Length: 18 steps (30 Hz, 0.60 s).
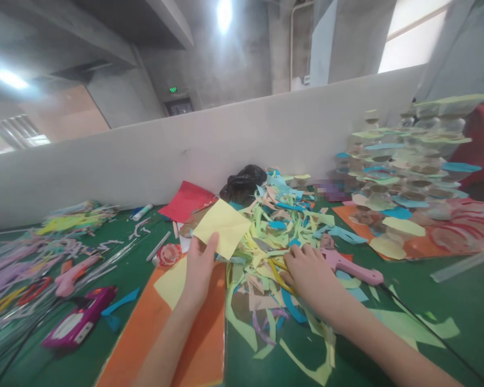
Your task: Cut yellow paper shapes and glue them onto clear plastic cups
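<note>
My left hand (199, 269) pinches a yellow paper sheet (222, 227) by its lower edge and holds it up over an orange sheet (204, 344). My right hand (308, 271) is curled, palm down, on a heap of coloured paper scraps (280, 226). Its fingers close around the yellow handles of a pair of scissors (280, 271), half buried in the scraps. A pink glue gun (353, 267) lies just right of that hand.
A white partition wall (145, 156) runs along the back of the green table (447, 290). A red sheet (185, 200), a black bag (242, 183), a magenta tool (78, 322), pink tools at left and a paper-and-cup structure (403, 166) at right surround the work.
</note>
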Each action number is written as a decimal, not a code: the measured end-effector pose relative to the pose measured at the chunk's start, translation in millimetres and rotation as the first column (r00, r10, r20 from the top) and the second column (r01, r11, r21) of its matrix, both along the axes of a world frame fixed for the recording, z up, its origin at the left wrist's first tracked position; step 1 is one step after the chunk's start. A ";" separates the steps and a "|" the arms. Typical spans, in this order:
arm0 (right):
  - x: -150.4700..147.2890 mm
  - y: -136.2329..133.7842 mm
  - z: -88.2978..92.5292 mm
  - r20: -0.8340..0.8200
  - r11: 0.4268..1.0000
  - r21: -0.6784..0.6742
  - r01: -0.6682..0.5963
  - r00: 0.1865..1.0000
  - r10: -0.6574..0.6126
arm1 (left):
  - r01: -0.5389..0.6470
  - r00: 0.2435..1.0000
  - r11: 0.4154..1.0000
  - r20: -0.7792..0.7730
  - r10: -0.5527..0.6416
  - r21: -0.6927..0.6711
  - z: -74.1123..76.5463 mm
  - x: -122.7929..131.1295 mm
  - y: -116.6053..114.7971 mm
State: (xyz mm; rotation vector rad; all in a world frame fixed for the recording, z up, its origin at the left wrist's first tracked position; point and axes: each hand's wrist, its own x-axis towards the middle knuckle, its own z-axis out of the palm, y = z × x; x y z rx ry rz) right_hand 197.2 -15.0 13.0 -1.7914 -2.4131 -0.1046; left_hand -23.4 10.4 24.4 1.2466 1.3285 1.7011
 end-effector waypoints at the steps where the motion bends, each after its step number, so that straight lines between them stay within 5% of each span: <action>1: 0.1 0.1 -0.5 0.028 1.000 -0.005 -0.004 1.000 0.004 | 0.005 1.000 1.000 -0.001 -0.005 0.002 1.7 1.2 -1.7; 10: -1.1 -2.7 -4.3 0.145 0.998 0.009 0.057 0.988 -0.057 | -0.094 0.996 0.995 0.000 0.094 0.028 12.6 0.6 -5.4; 18: -2.0 -0.4 -10.2 0.135 0.997 0.076 0.032 0.990 -0.043 | -0.047 0.998 0.996 0.051 0.043 0.080 14.8 -1.5 -2.1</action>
